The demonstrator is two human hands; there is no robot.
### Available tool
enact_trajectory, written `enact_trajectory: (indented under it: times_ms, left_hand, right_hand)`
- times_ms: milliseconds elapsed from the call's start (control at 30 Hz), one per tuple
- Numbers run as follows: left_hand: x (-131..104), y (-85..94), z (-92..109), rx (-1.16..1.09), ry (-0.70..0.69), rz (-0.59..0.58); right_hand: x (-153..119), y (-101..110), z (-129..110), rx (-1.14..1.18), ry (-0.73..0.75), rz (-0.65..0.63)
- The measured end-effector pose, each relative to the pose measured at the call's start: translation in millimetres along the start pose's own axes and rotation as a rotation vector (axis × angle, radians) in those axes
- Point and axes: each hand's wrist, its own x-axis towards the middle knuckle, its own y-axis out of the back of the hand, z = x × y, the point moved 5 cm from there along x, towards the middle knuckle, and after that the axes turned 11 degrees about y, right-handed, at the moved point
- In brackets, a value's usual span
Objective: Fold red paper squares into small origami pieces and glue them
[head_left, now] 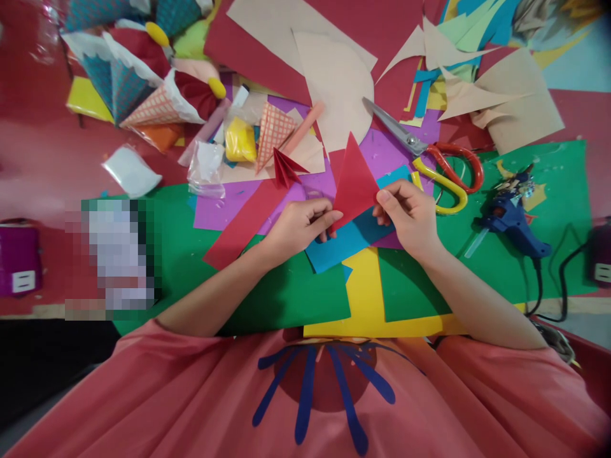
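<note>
Red paper, one triangular piece [354, 184]: near the middle of our view, its sharpest point directed away from us, held between our two hands over a blue strip [341, 247]. Whether it is single or folded double, we cannot tell

Left hand [305, 224]: closed in a pinch on the near left corner, thumb on top, fingers curled beneath

Right hand [409, 213]: closed likewise on the right corner, thumb against bent forefinger, the remaining fingers folded in

Handling, in our judgement: very light; thin, yet crisp enough to keep its plane between two grips; smooth, so liable to slip a little under a loose thumb; easily creased, and weakest at its narrow tip. We would take hold at the two near corners, pinching gently with the fingertips, and keep pressure off the far point

Adjacent items: one red pleated piece [287, 170], fan-like, left of the triangle and apart from it; one red strip [243, 232], lying slantwise by our left hand; one small checked cone [275, 132], just beyond the pleats; one pair of scissors [411, 140], with red and yellow loops, just beside our right hand, tip at the edge of a cream rounded sheet [344, 79]; one blue glue gun [513, 224], further right, on green sheeting [286, 296], its cord trailing towards us
</note>
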Motion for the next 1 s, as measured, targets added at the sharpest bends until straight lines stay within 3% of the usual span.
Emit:
enact_trajectory:
  times_ms: [1000]
  left_hand:
    - [1.0,-2.4,-4.4,-0.007,-0.025,-0.102]
  right_hand:
    - [3.2,6.8,0.2,0.041,0.013,0.103]
